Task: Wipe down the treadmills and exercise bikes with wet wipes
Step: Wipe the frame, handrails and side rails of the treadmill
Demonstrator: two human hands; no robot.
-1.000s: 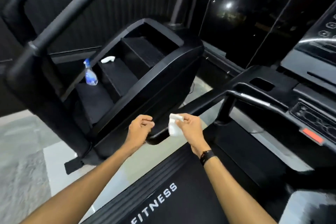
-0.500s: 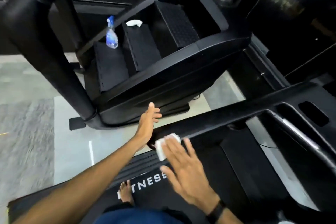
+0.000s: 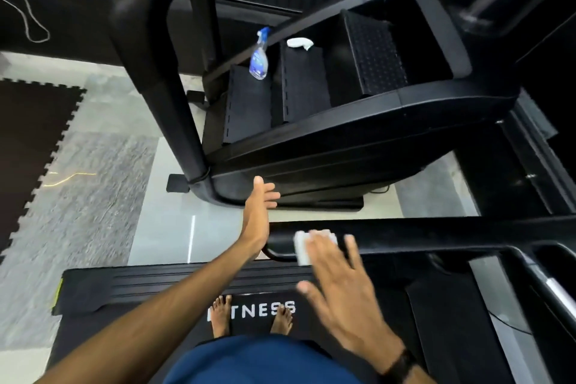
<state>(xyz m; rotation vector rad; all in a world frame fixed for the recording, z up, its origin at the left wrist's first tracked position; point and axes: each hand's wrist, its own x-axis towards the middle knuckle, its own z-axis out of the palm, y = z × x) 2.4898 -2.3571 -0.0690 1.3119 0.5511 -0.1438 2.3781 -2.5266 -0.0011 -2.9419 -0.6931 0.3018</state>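
Right hand (image 3: 339, 287) flat, fingers straight and spread, pressing a folded white wet wipe (image 3: 304, 246) onto the rounded end of the treadmill handrail (image 3: 436, 235); left hand (image 3: 260, 212) open and holding nothing, poised just beyond the rail tip near the base of the stair-climber (image 3: 358, 146). To do this pass well, judged: keep the palm's weight over the wipe so it wraps the rail's curve, and draw it along the bar without letting it slip free. Wipe sits under the fingertips, not pinched; spray bottle (image 3: 258, 54) and a second cloth (image 3: 299, 43) rest on the climber steps, well apart.
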